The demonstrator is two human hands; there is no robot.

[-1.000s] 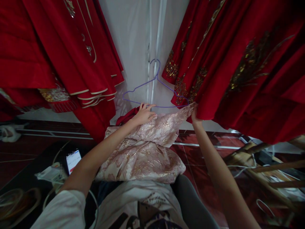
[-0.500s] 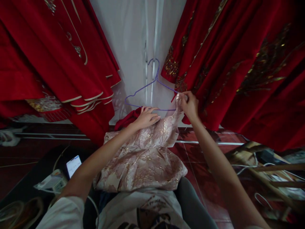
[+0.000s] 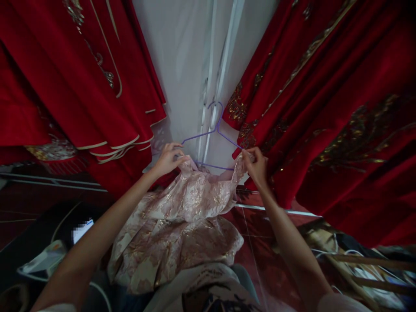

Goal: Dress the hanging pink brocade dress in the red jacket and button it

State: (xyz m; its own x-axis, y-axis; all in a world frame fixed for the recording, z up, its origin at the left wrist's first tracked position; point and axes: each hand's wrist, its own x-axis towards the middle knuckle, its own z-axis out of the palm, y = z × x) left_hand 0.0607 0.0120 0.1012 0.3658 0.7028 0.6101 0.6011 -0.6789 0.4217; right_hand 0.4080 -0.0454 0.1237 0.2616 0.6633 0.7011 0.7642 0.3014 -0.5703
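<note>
A pale pink garment with gold pattern (image 3: 182, 216) drapes from my lap up to a purple wire hanger (image 3: 212, 134) that hangs in front of a white wall. My left hand (image 3: 169, 158) is closed on the garment's top edge at the hanger's left end. Fingers of my right hand (image 3: 255, 164) pinch the garment's other shoulder at the hanger's right end. The hanger's bottom bar shows just above the fabric between my hands.
Red garments with gold trim hang to the left (image 3: 74, 86) and to the right (image 3: 325, 108). A lit phone (image 3: 81, 230) lies low left among cables. Wooden sticks and wires (image 3: 364, 268) lie on the red floor at the right.
My left hand moved from the middle of the fabric up to the hanger's left end and gripped the garment. My right hand stayed at the right end. The garment rose toward the hanger.
</note>
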